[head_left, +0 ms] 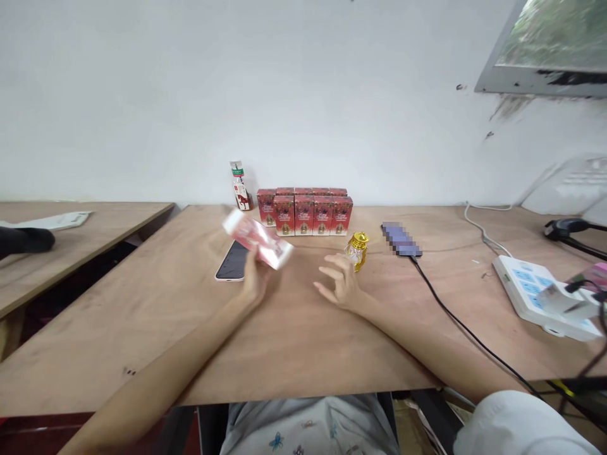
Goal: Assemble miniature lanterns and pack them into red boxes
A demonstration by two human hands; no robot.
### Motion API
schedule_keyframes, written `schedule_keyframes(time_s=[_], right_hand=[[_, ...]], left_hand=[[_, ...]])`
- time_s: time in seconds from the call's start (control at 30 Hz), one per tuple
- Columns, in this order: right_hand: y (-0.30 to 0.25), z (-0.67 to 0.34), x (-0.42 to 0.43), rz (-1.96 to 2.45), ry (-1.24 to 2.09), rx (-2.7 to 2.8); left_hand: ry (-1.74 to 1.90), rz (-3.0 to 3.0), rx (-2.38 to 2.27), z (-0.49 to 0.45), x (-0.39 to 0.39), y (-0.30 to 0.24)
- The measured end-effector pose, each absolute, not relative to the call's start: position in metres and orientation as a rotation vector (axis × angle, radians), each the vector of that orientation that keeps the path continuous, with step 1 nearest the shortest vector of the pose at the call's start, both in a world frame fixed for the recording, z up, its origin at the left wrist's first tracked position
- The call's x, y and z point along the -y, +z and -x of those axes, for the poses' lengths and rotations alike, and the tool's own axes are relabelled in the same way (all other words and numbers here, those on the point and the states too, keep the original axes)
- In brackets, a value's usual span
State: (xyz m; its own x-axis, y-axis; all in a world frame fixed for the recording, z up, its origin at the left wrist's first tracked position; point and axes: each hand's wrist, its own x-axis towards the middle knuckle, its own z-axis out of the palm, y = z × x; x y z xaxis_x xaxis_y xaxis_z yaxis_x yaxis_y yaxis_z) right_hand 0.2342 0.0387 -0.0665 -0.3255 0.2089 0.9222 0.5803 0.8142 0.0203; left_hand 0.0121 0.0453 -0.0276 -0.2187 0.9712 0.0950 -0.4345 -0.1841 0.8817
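My left hand point(256, 278) grips a red and white box point(260, 239), tilted and slightly blurred, with pale ends that may be opened flaps. It is held above the table, partly over a phone with a dark screen point(233, 261). Fingers spread, my right hand point(340, 281) hovers just left of a small gold lantern point(358, 251) with clear sides; whether they touch I cannot tell. Behind both hands, several red printed boxes point(313, 215) stand upright in two rows near the wall.
A clear bottle with red and white print point(241, 189) stands against the wall. To the right lie a second phone point(401, 240) on a black cable point(455, 322) and a white power strip point(540, 294). A gap separates this wooden table point(284, 360) from another table point(109, 253) at left.
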Motion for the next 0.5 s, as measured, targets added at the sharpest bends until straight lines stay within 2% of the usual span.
schedule_keyframes(time_s=[0.13, 0.5], right_hand=[[-0.065, -0.224, -0.031, 0.606, -0.436, 1.987], [-0.057, -0.225, -0.029, 0.579, -0.506, 2.025]], left_hand=[[1.316, -0.774, -0.792, -0.048, -0.014, -0.042], [1.229, -0.643, -0.803, -0.041, -0.019, -0.035]])
